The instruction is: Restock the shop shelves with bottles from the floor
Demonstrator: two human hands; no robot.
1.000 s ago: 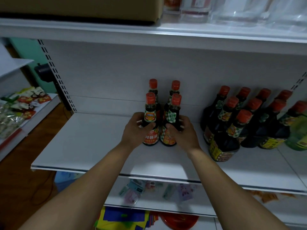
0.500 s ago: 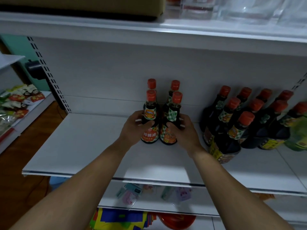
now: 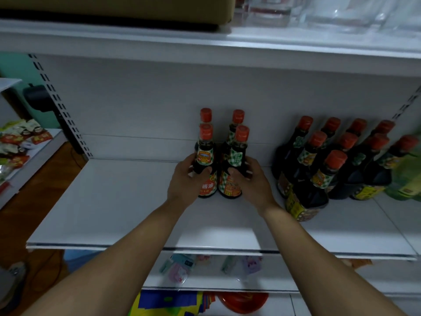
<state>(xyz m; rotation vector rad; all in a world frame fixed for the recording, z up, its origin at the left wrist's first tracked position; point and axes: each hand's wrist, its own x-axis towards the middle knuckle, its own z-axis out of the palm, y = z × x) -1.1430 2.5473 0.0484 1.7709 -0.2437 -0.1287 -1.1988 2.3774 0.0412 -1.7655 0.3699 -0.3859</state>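
Snack packets: on a side rack, far left of the left hand, well apart from its fingers.
Upright: slotted, at the back, left of those fingers.
Box: brown, on the top shelf, above and left of both hands.
Shelf: white; its bare surface runs leftward from the left fingers.
Small packets: blurred, on a lower tier, below the left forearm.
Left hand: fingers curled round the lower body of the front-left bottle, thumb laid across its front; a full grip.
Front-left bottle: dark sauce, red cap, upright, base on the shelf, enclosed by the left fingers, just beside its right neighbour.
Rear bottles: two of the same kind, upright, directly behind the front pair, beyond the fingertips of both hands.
Front-right bottle: dark, red cap, checked neck label, upright on the shelf, enclosed by the right fingers.
Right hand: fingers wrapped round that bottle's right side, thumb on its front; a full grip.
Large bottles: dark, red-capped cluster, right of the right fingers, near but apart.
Jars: clear, on the top shelf, above and right of the hands.
Green bottle: far right of all fingers, at the frame edge.
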